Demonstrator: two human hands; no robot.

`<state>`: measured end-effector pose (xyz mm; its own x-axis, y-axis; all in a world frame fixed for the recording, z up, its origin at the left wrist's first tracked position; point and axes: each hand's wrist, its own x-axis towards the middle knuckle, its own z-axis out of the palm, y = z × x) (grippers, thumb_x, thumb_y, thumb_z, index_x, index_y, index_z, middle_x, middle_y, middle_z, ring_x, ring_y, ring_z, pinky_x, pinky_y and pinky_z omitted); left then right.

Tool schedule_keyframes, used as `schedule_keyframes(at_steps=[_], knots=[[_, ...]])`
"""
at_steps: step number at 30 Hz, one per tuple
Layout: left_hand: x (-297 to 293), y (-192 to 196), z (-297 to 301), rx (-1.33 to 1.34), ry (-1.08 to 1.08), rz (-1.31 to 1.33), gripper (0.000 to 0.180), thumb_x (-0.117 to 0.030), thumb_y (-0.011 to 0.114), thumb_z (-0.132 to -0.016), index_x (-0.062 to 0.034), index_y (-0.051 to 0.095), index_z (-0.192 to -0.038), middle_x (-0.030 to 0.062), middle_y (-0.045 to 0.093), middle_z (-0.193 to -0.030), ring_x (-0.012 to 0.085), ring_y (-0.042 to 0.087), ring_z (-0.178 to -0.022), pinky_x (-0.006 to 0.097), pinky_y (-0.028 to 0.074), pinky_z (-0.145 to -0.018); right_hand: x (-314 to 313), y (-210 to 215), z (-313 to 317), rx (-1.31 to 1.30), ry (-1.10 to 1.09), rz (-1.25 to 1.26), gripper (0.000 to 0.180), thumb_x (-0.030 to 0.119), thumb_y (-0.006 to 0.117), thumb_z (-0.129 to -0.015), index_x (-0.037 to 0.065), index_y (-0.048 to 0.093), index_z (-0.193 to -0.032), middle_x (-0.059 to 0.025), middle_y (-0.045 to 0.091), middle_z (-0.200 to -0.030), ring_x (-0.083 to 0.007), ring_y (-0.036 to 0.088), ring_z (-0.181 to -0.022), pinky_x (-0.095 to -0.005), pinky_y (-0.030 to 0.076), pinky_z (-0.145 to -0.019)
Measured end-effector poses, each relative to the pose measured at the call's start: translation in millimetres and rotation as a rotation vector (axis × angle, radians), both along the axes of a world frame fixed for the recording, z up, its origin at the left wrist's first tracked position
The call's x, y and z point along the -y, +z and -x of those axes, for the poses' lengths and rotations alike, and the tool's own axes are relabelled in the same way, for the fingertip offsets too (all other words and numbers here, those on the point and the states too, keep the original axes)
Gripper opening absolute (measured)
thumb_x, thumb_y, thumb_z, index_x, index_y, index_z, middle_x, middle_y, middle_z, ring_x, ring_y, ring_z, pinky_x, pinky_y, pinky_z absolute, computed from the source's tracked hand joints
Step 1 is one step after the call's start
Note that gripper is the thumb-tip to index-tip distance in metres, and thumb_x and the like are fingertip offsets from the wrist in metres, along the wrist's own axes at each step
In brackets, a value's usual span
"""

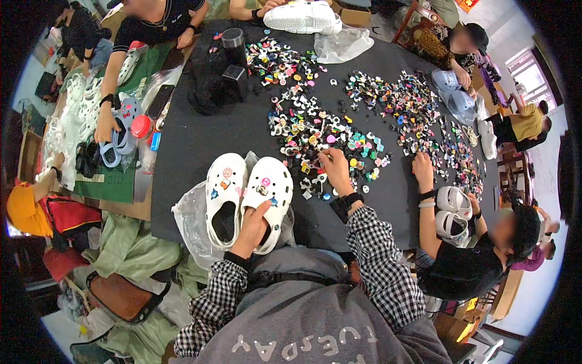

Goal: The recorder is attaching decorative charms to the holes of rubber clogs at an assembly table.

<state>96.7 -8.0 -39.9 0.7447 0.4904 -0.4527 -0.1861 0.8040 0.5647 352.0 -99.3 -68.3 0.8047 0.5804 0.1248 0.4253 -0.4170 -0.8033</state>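
The left hand (251,229) grips a white clog (279,182); the right hand (337,171), grasp indeterminable, could scatter loose charms (309,136) if dragged.

The bare left hand (250,230) grips with its thumb uppermost, its forearm in a black-and-white checked cloth sleeve (215,297), while the similarly sleeved right arm (385,267) extends the bare right hand (337,171) farther forward, fingers curled.

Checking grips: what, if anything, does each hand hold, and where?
Left hand: a white clog, by its foot opening's edge. Right hand, at the shoe charms: cannot tell.
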Motion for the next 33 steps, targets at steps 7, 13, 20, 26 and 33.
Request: schedule_keyframes(at_steps=[7, 13, 20, 26, 33], knots=[[-1, 2, 1, 0.004, -0.005, 0.006, 0.041, -0.006, 0.054, -0.092, 0.0015, 0.042, -0.131, 0.0095, 0.052, -0.127, 0.0204, 0.051, -0.116, 0.034, 0.041, -0.100, 4, 19, 15, 0.057, 0.060, -0.093, 0.010, 0.008, 0.063, -0.082, 0.004, 0.064, -0.090, -0.0126, 0.058, -0.084, -0.0273, 0.059, -0.077, -0.0356, 0.048, -0.068], [-1, 1, -1, 0.008, -0.018, 0.024, 0.044, -0.005, 0.054, -0.092, -0.0009, 0.040, -0.133, 0.0093, 0.051, -0.129, 0.0208, 0.051, -0.117, 0.034, 0.041, -0.101, 17, 21, 41, 0.045, 0.198, 0.003, 0.011, 0.009, 0.067, -0.077, 0.005, 0.064, -0.087, -0.0107, 0.058, -0.083, -0.0276, 0.060, -0.074, -0.0373, 0.049, -0.065], [-1, -3, 0, -0.010, -0.012, 0.010, 0.041, -0.005, 0.054, -0.091, -0.0003, 0.042, -0.130, 0.0098, 0.053, -0.126, 0.0218, 0.052, -0.115, 0.036, 0.042, -0.099, 12, 17, 76, 0.314, 0.305, 0.342, 0.037, 0.011, 0.071, -0.073, 0.010, 0.055, -0.107, -0.0108, 0.050, -0.105, -0.0327, 0.059, -0.086, -0.0411, 0.051, -0.068], [-2, -8, 2, 0.009, -0.024, 0.027, 0.045, -0.003, 0.055, -0.091, -0.0006, 0.039, -0.133, 0.0090, 0.050, -0.129, 0.0206, 0.050, -0.117, 0.034, 0.040, -0.101, 15, 6, 69, 0.187, 0.262, 0.156, 0.021, 0.003, 0.062, -0.076, 0.006, 0.055, -0.096, -0.0143, 0.053, -0.096, -0.0353, 0.059, -0.083, -0.0429, 0.050, -0.070], [-1, -3, 0, 0.002, -0.009, 0.020, 0.044, -0.005, 0.054, -0.092, 0.0009, 0.039, -0.132, 0.0098, 0.051, -0.128, 0.0210, 0.052, -0.115, 0.033, 0.042, -0.099, 17, 17, 53, -0.211, 0.135, 0.023, 0.020, 0.005, 0.061, -0.083, 0.002, 0.060, -0.104, -0.0127, 0.064, -0.092, -0.0218, 0.063, -0.080, -0.0326, 0.049, -0.071]])
